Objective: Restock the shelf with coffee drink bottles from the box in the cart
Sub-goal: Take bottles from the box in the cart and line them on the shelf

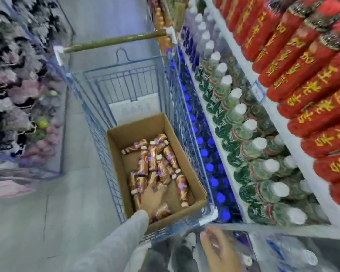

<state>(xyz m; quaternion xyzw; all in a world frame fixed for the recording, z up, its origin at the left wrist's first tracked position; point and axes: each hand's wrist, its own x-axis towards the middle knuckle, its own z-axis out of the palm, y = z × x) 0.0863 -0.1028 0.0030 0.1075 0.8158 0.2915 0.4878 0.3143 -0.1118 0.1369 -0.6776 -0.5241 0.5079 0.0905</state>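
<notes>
A grey-floored shop aisle (37, 213) runs beside a white shelf (279, 122) packed with capped bottles. In the blue wire cart (98, 122) sits an open brown cardboard box (185, 134) with brown-and-purple coffee drink bottles (152, 156) lying loose inside. The grey-sleeved left hand (152, 195) rests on the bottles at the box's near end, its grip too blurred to tell. The right hand (218, 250), fingers straight and holding nothing, is just beside the cart's near corner.

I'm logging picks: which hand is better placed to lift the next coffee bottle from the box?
Left. The left hand is down inside the box, on the coffee bottles; the right hand is outside the cart, empty.
</notes>
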